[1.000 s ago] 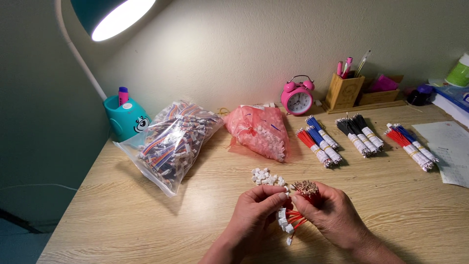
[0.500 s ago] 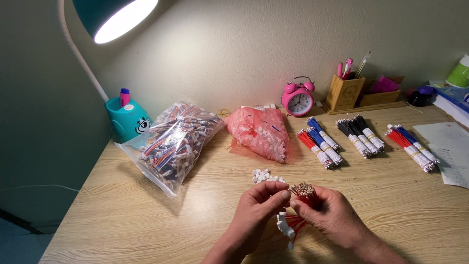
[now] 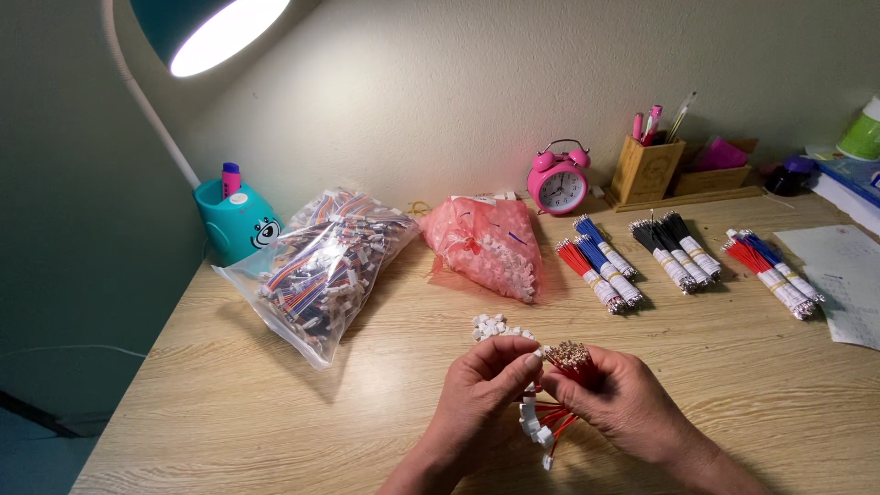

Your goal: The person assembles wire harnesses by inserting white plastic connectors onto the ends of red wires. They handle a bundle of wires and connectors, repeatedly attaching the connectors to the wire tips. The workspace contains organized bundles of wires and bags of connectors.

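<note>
- Left hand (image 3: 484, 390) has its fingers (image 3: 524, 359) pressed together in a pinch on something tiny right at the tip of the red wire bundle (image 3: 573, 362). Can't really tell what the tiny bit is, could be a wire end or one of the little connectors.
- Right hand (image 3: 623, 403) is wrapped around that same bundle, fingers curled shut on it, with the metal-tipped ends poking up out of the fist.
- Both hands sit at the near edge of the tabletop (image 3: 275, 412), roughly in the middle, touching each other around the bundle.
- Below the hands, a few red wires with white connectors (image 3: 536, 426) hang down between the palms.
- Just beyond the left hand there's a small pile of loose white connectors (image 3: 493, 326) lying on the wood.
- Farther back, a pink bag (image 3: 486, 243) of white bits, and to its left a big clear bag (image 3: 325, 266) stuffed with multicoloured wires.
- To the right of the pink bag: banded wire bundles in rows, red and blue (image 3: 600, 270), black (image 3: 676, 249), then red and blue again (image 3: 775, 270).
- Far side, by the wall: pink alarm clock (image 3: 557, 181), wooden pen holder (image 3: 646, 165), teal pen cup (image 3: 234, 220) on the left, and a desk lamp (image 3: 215, 32) lit overhead.
- Sheet of paper (image 3: 839, 280) off at the right edge.
</note>
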